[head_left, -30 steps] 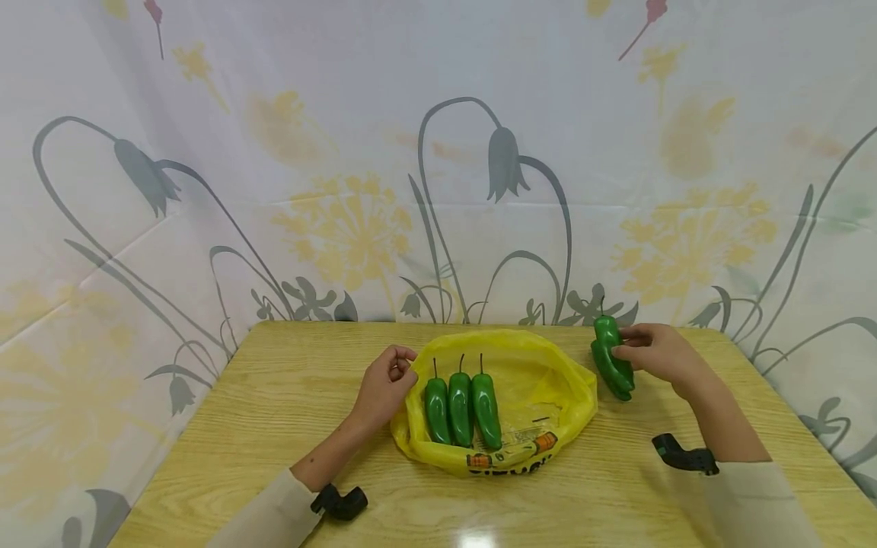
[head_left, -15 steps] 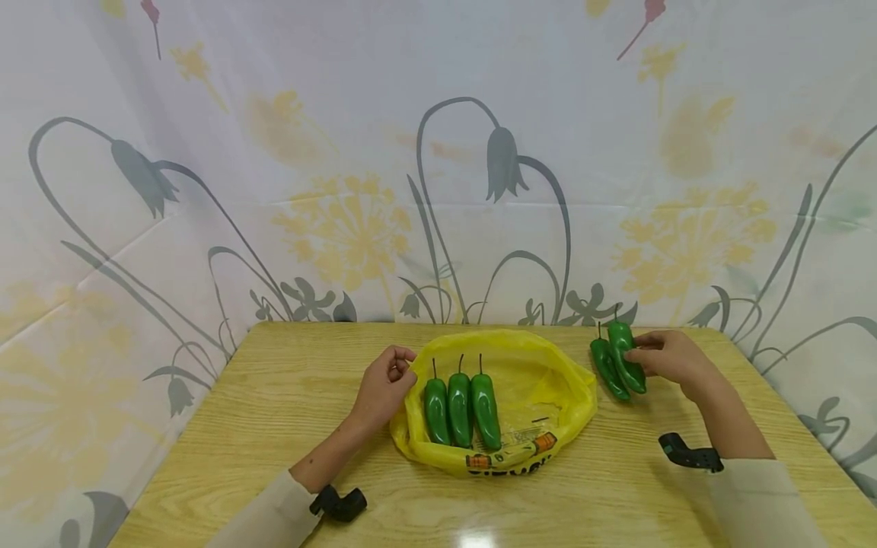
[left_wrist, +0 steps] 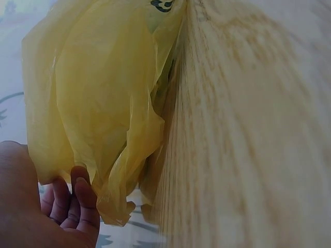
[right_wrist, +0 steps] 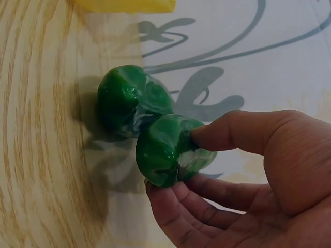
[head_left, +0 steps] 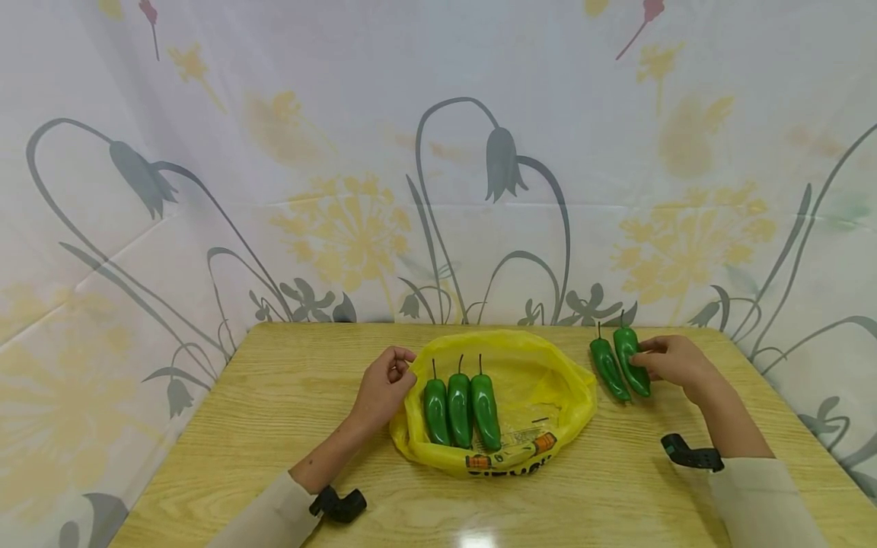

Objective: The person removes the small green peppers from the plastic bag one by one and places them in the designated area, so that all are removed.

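A yellow plastic bag (head_left: 578, 392) lies with its mouth spread wide on the table, and three glossy green chili peppers (head_left: 458, 409) rest side by side in its left part. My left hand (head_left: 384, 388) pinches the bag's left rim; in the left wrist view the fingers curl at the thin plastic. Right of the bag, my right hand (head_left: 678, 364) holds one green chili pepper (head_left: 630, 358) between thumb and fingers. Another green chili pepper (head_left: 608, 369) lies just left of it on the table. In the right wrist view the held pepper (right_wrist: 158, 147) appears end-on.
The wooden table (head_left: 274, 411) runs back to a hanging cloth (head_left: 308, 152) printed with flowers. A black wrist mount (head_left: 339, 504) sits on the left forearm, and another wrist mount (head_left: 688, 454) on the right one.
My right hand has moved slightly right and down with its pepper, which earlier overlapped the neighbouring pepper and is now beside it. The left hand and bag stay put.
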`<state>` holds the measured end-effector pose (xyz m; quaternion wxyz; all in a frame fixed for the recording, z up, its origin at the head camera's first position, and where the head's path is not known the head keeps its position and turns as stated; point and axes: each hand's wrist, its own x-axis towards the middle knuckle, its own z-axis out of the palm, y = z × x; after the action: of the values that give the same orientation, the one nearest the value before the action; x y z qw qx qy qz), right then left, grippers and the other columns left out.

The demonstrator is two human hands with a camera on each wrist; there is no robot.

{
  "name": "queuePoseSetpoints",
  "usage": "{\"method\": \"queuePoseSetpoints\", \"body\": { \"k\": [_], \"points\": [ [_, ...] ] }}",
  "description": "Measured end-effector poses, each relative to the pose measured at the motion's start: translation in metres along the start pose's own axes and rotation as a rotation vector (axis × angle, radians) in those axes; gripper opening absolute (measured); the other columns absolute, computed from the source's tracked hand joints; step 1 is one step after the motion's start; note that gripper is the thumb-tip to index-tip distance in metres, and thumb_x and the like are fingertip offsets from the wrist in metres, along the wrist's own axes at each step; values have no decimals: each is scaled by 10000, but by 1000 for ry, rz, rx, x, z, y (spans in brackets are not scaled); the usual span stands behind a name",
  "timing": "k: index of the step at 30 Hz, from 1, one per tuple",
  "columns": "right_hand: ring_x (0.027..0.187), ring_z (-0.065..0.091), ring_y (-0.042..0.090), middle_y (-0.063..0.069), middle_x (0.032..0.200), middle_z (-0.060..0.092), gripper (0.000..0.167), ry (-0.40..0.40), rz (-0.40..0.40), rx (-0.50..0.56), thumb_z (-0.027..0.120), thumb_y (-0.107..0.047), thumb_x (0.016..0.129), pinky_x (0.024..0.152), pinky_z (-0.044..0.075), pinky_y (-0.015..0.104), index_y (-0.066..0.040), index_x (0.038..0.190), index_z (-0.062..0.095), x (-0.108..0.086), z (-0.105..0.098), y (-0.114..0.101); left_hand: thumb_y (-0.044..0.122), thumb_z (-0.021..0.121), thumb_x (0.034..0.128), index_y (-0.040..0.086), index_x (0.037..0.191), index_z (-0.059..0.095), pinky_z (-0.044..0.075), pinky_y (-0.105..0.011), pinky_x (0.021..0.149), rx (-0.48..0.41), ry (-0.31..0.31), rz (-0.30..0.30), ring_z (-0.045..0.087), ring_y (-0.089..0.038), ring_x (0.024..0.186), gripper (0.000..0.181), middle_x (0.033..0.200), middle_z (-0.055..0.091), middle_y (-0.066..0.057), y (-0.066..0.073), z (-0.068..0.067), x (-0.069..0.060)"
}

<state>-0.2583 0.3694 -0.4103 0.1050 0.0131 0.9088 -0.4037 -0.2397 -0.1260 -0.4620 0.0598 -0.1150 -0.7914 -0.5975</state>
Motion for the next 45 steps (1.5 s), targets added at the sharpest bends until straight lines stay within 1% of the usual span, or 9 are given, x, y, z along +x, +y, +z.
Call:
{"method": "queuePoseSetpoints", "body": {
  "k": [7, 14, 21, 23, 26, 30, 33, 39, 45],
  "points": [
    [1106, 652, 458, 421, 1367, 519, 652, 9, 10, -14, 574, -249, 1074, 957, 561, 547, 238, 1464, 387, 4, 2, 7, -22, 599, 958, 34, 1170, 655, 403, -217, 625, 9, -3, -9, 450, -95, 663, 226, 921, 552, -76, -1, 0, 0],
    [1098, 645, 462, 438, 1386, 488, 658, 16, 20, -20, 586, -244, 1064, 945, 561, 546, 237, 1463, 383, 5, 2, 9, -16, 600, 960, 36, 1174, 657, 397, -221, 620, 6, -2, -5, 440, -95, 655, 227, 922, 554, -78, -1, 0, -1],
    [1014, 655, 390, 435, 1343, 497, 658, 28, 46, -55, 609, -256, 1049, 892, 563, 526, 212, 1463, 401, 5, 2, 9, -16, 595, 960, 35, 1169, 660, 389, -225, 613, 1, -3, 1, 422, -90, 646, 225, 922, 552, -77, -2, 0, 0],
    [1020, 654, 403, 444, 1345, 493, 652, 31, 42, -65, 613, -250, 1046, 883, 565, 525, 217, 1452, 408, 5, 2, 8, -15, 596, 959, 34, 1170, 659, 390, -226, 611, 0, -5, 4, 422, -92, 644, 226, 922, 553, -74, -1, 0, 0],
    [1075, 641, 462, 454, 1369, 479, 648, 30, 43, -80, 622, -252, 1042, 894, 567, 536, 217, 1444, 424, 6, 3, 9, -14, 598, 960, 35, 1173, 659, 396, -225, 615, 10, -7, 7, 434, -99, 651, 227, 922, 558, -75, 0, 0, 0],
    [1159, 579, 553, 456, 1379, 473, 651, 29, 48, -111, 629, -267, 1034, 905, 551, 574, 212, 1433, 444, 6, 2, 9, -16, 597, 961, 35, 1175, 659, 395, -222, 614, 7, -6, 7, 435, -99, 652, 229, 921, 557, -78, 1, 0, 0],
    [1185, 549, 586, 457, 1371, 480, 646, 33, 44, -130, 635, -271, 1021, 906, 543, 595, 218, 1408, 464, 6, 2, 10, -18, 596, 962, 33, 1175, 658, 387, -222, 604, -7, -9, 6, 420, -93, 639, 228, 916, 552, -75, 1, 1, 1],
    [1151, 579, 571, 448, 1334, 513, 629, 39, 42, -147, 646, -270, 1010, 885, 555, 580, 223, 1370, 497, 7, 3, 12, -16, 597, 965, 33, 1175, 659, 377, -223, 591, -10, -15, 7, 406, -86, 625, 224, 904, 552, -70, 0, 0, 1],
    [1120, 584, 573, 446, 1286, 530, 606, 32, 55, -167, 638, -274, 1018, 863, 555, 585, 232, 1328, 514, 5, 4, 8, -12, 594, 967, 33, 1178, 656, 378, -221, 592, -5, -14, 1, 415, -86, 631, 224, 909, 550, -70, -1, 0, 0]
  ]
}}
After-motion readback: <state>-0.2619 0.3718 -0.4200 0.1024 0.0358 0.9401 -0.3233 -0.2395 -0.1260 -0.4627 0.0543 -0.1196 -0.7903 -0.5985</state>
